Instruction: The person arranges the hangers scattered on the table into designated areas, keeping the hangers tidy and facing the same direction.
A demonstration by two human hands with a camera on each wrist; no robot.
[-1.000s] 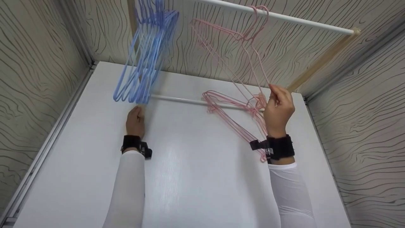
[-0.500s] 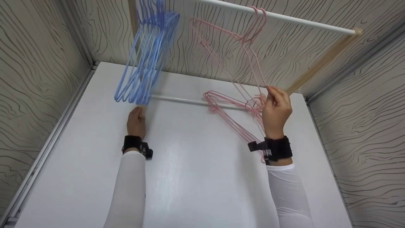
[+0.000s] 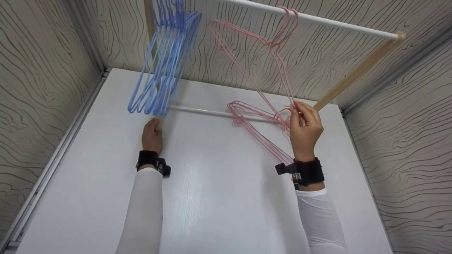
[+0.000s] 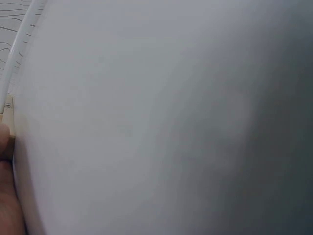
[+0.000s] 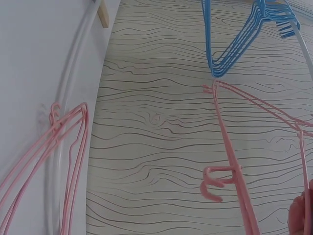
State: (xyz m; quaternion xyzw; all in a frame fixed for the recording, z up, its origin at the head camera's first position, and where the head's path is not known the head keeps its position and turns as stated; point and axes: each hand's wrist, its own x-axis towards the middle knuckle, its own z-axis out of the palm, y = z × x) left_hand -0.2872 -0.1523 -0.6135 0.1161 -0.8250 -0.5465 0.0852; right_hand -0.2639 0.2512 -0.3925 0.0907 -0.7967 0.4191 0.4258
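Two pink clothes hangers (image 3: 285, 77) hang side by side by their hooks from the white upper rod (image 3: 339, 24). My right hand (image 3: 306, 128) pinches them at their lower corner between thumb and fingers. In the right wrist view its fingertips (image 5: 296, 215) show at the edge by a pink wire. On the left, a bunch of blue hangers (image 3: 166, 70) hangs from the same rod. Below them my left hand (image 3: 152, 135) grips the rack's wooden foot (image 4: 9, 110), seen at the edge of the left wrist view.
More pink hangers (image 3: 237, 120) lie below, across the low white rod (image 3: 204, 111) near the white surface (image 3: 219, 197). A wooden post (image 3: 356, 72) carries the right end of the upper rod. Wood-grain patterned panels (image 3: 406, 141) stand at the back and both sides.
My right hand has moved slightly down and left along the hanging pink hangers, and their two right wires have come closer together. The left hand and blue hangers stay nearly still.
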